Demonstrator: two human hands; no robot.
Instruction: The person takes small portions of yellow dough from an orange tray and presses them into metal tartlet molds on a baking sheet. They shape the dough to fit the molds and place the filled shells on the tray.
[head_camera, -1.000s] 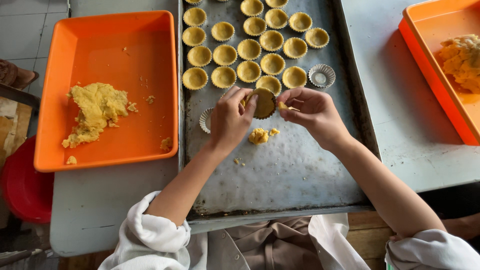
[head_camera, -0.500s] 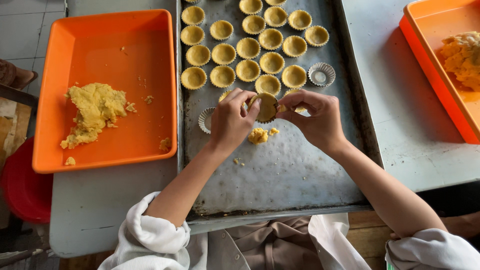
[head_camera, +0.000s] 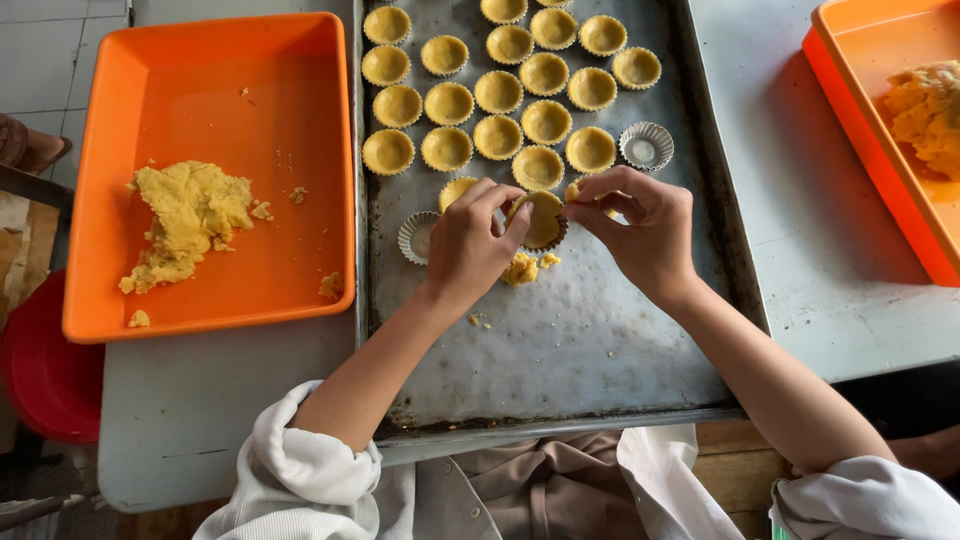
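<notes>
A small fluted tart mould (head_camera: 545, 220), lined with yellow dough, tilted above the baking tray (head_camera: 600, 340).

Right orange tray (head_camera: 850, 90) edge-cropped

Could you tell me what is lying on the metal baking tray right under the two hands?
Yellow dough crumbs lie on the baking tray below the dough-lined tart mould both hands hold. The left hand half covers an empty foil cup.

2 orange trays, left (head_camera: 120, 200) and right (head_camera: 850, 90), with 1 dough heap each. 1 metal baking tray (head_camera: 600, 360). About 20 filled shells (head_camera: 449, 102) set down; far ones are cut off. 2 empty foil cups (head_camera: 646, 147). 1 dough lump (head_camera: 520, 270). 2 hands: left hand (head_camera: 470, 250) and right hand (head_camera: 645, 230), pinching 1 held shell (head_camera: 543, 215).
</notes>
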